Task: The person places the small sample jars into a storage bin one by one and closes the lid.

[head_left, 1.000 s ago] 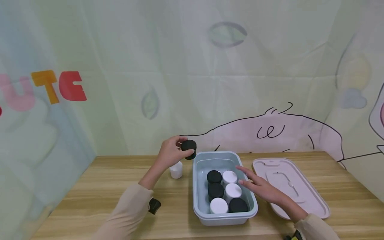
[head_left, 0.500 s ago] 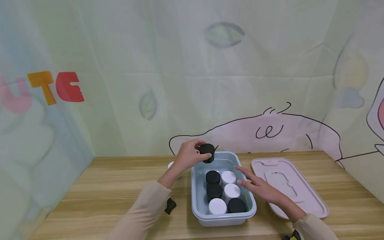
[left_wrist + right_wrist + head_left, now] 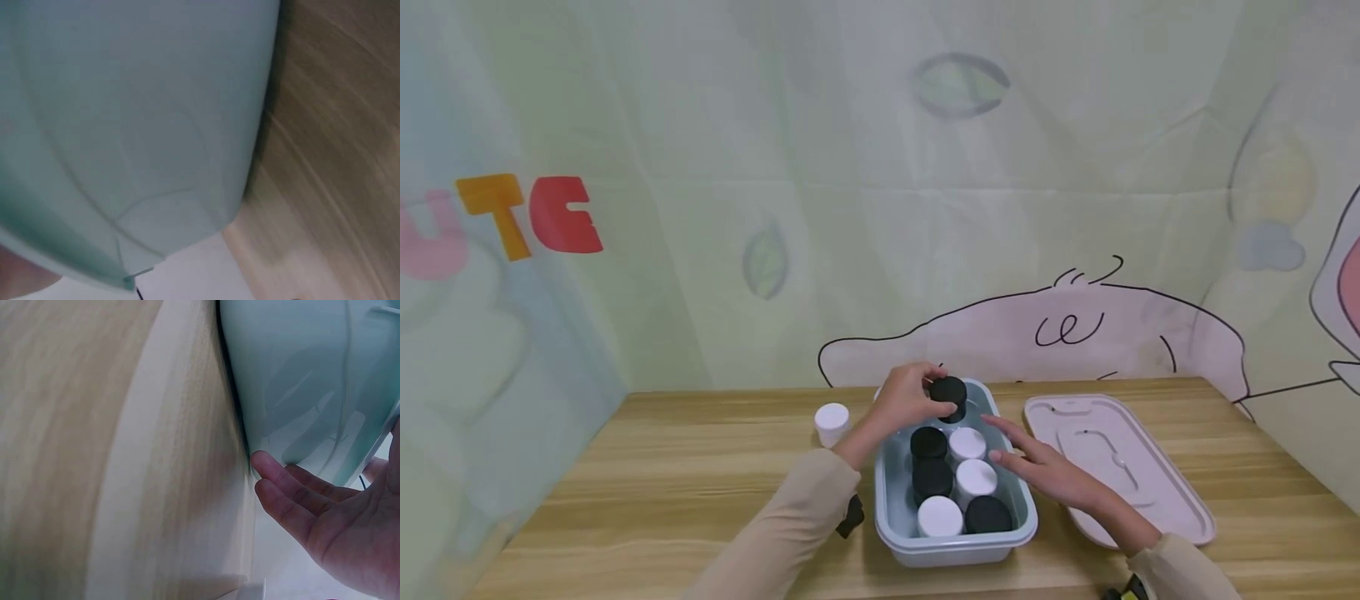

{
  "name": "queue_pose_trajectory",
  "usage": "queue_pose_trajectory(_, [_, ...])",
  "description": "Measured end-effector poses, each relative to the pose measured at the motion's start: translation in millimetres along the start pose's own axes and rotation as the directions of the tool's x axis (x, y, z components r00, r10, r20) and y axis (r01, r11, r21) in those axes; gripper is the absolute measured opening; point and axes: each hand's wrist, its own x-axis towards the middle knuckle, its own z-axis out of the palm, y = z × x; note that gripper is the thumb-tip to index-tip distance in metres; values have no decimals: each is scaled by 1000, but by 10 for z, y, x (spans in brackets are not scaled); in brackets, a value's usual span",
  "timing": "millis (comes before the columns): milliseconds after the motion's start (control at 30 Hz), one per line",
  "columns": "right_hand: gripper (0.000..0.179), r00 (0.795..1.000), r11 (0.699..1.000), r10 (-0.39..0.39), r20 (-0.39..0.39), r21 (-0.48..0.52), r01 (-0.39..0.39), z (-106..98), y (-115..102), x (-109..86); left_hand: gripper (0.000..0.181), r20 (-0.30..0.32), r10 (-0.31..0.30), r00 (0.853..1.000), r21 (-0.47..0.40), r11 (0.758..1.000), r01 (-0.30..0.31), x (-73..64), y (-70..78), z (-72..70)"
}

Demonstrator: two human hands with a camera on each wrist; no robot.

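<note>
Six round containers, three black-topped and three white-topped, already stand upright in two columns inside the pale blue tub [image 3: 957, 546] at the lower centre of the head view, filling its near part. A seventh, the held black container [image 3: 949, 395], is over the far end of the tub, not yet released; whether its base touches the floor of the tub cannot be told. The left hand [image 3: 904, 402] pinches it between thumb and fingers. What seems left is to set this one down and to deal with the loose white container [image 3: 832, 423], upright on the worktop [image 3: 700, 475] left of the tub.

The right hand [image 3: 1054, 473] holds nothing, its fingers spread beside the tub's right rim; contact with the wall is unclear in the right wrist view.

At the lower right lies a pale pink lid [image 3: 1161, 492], off the tub and partly under the right forearm. A printed curtain [image 3: 850, 208] fills the upper frame. The left sleeve [image 3: 797, 508] crosses close by the loose white container, so it could be knocked.
</note>
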Motion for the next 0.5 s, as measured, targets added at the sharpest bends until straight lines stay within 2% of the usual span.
queue_pose_trajectory(100, [54, 1000, 1000, -3, 3, 4, 3, 5, 5, 5, 44, 18, 3, 1000, 18, 1000, -4, 19, -32, 42])
queue_pose_trajectory(333, [54, 1000, 1000, -10, -1, 8, 10, 7, 17, 0, 43, 71, 51, 996, 82, 995, -57, 49, -85, 128])
queue_pose_trajectory(500, [54, 1000, 1000, -9, -5, 9, 9, 6, 15, -2, 44, 106, 17, 994, 123, 992, -30, 59, -89, 167])
